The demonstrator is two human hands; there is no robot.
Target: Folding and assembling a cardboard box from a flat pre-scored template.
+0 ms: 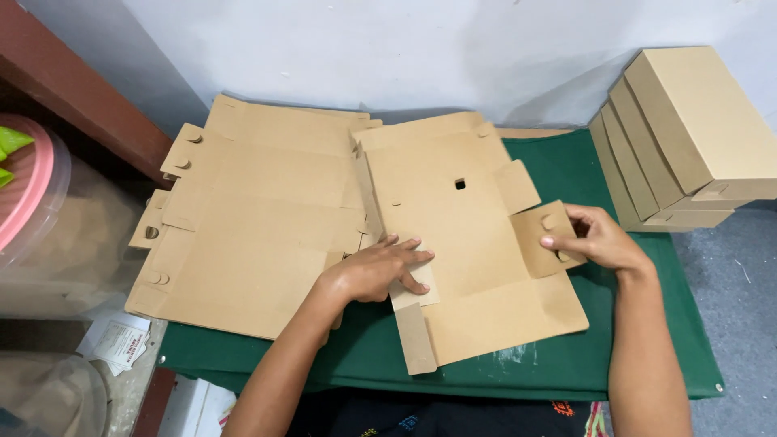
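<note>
While the left hand (380, 271) presses flat on the box blank (465, 243) at the green surface's (566, 364) centre, the right hand (595, 239) pinches its three-o'clock flap (542, 239), seemingly barely folded, with finished boxes (688, 137) at two o'clock.

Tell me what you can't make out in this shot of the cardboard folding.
All in the head view:
- Right hand covers part of the side flap it pinches, so the fingertip grip there is hidden.
- Left hand lies over the flat box blank, hiding the fold beneath.
- The stack of flat blanks hides its lower sheets; the count is unclear.
- The finished boxes are cut off by the right edge.
- The pink-lidded container is cut off at left.
</note>
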